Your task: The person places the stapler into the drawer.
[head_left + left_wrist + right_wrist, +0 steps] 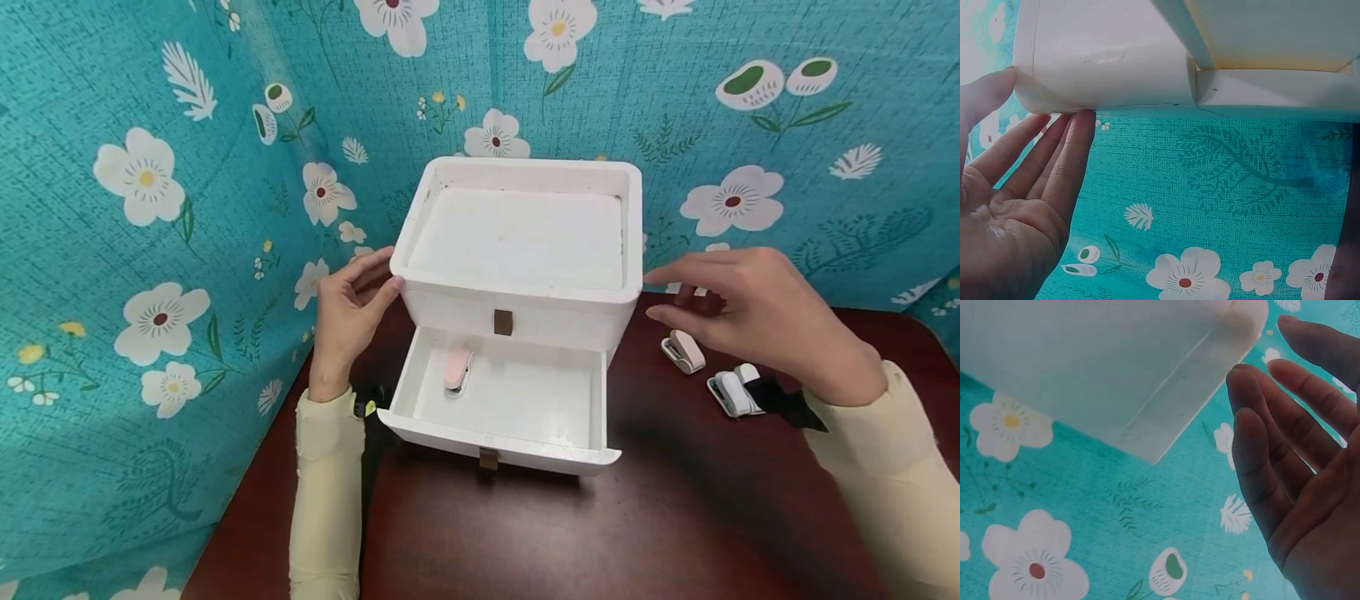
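In the drawer (536, 408), a stapler (457, 368) lies left of centre.

I am touching a box (450, 304) that is looking like smooth, faintly glossy plastic. At six o'clock its drawer (525, 396) is showing similar plastic. At five, the table (660, 517) is gleaming like polished wood; at twelve, the cloth (480, 75) is looking matt and lightly creased.

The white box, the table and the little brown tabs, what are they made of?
The box looks like smooth plastic, maybe painted wood: it has rounded corners and a soft sheen. The table seems to be varnished wood or a lookalike, dark red-brown and slightly shiny. The tabs could be leather or imitation: flat and brown, but too small to be sure.
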`<state>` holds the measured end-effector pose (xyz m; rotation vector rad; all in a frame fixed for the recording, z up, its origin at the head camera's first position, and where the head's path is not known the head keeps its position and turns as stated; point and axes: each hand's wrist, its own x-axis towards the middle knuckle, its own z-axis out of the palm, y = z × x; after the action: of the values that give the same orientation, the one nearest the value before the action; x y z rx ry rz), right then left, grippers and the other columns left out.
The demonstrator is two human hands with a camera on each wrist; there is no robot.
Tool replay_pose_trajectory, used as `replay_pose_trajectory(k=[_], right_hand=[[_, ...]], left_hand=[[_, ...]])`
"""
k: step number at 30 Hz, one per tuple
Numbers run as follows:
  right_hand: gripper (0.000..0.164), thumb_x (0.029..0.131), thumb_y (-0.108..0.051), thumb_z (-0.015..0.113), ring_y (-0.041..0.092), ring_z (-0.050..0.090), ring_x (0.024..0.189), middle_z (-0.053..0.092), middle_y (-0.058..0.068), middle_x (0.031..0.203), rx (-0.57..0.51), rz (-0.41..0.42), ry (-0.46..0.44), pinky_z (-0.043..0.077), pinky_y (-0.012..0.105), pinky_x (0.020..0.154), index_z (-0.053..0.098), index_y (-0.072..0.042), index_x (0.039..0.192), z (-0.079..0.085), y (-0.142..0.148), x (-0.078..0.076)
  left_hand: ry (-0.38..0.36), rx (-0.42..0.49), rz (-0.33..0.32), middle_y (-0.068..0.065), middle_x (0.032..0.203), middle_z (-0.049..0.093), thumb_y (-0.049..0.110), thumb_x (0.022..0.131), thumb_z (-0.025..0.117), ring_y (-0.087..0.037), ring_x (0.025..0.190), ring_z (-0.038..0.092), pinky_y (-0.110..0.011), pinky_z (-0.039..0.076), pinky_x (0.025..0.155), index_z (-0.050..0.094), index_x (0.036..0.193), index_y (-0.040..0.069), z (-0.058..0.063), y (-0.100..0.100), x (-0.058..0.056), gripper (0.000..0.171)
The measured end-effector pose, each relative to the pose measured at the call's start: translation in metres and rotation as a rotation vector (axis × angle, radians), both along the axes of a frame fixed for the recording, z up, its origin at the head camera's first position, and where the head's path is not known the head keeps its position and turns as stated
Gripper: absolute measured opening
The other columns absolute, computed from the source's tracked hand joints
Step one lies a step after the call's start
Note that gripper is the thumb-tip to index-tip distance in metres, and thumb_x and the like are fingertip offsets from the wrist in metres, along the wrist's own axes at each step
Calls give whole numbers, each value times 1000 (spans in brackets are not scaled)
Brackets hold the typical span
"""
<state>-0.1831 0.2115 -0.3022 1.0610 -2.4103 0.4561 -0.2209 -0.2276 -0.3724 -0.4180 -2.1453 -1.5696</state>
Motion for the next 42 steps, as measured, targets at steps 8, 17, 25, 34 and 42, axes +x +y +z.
replay_pose_trajectory(k=[8, 17, 25, 34, 42], right_hand=[[40, 69, -11, 95, 7, 67, 66, 78, -3, 86, 7, -66, -37, 52, 16, 57, 81, -12, 107, -12, 13, -3], [31, 77, -14, 92, 12, 68, 66, 80, 1, 89, 29, -202, -134, 52, 27, 55, 81, -14, 107, -37, 30, -19], [28, 83, -15, 87, 13, 69, 68, 81, 5, 89, 42, -278, -235, 50, 27, 55, 80, -13, 110, -61, 43, -31], [34, 87, -20, 84, 14, 52, 59, 77, 10, 86, 72, -375, -354, 40, 31, 54, 77, -6, 117, -83, 52, -41], [38, 88, -27, 83, 24, 65, 72, 78, 21, 97, 70, -450, -462, 48, 37, 54, 76, -2, 115, -107, 59, -53]], left_hand=[[-5, -5, 7, -21, 133, 71, 5, 94, 76, -39, 121, 71, -22, 60, 91, 67, 136, 1, 0, 0, 0, 43], [3, -2, 0, -21, 133, 71, 4, 94, 76, -39, 121, 71, -21, 60, 91, 68, 136, 0, 0, 0, -1, 42], [-2, -7, 4, -21, 133, 71, 4, 94, 76, -39, 122, 71, -22, 60, 91, 67, 136, 1, -1, 0, -1, 43], [3, -10, 6, -21, 133, 71, 4, 94, 76, -39, 122, 71, -22, 60, 91, 67, 136, 0, -1, -1, -1, 43], [0, -17, 10, -21, 134, 71, 5, 94, 75, -39, 122, 71, -23, 60, 91, 67, 136, 1, -1, -1, 0, 43]])
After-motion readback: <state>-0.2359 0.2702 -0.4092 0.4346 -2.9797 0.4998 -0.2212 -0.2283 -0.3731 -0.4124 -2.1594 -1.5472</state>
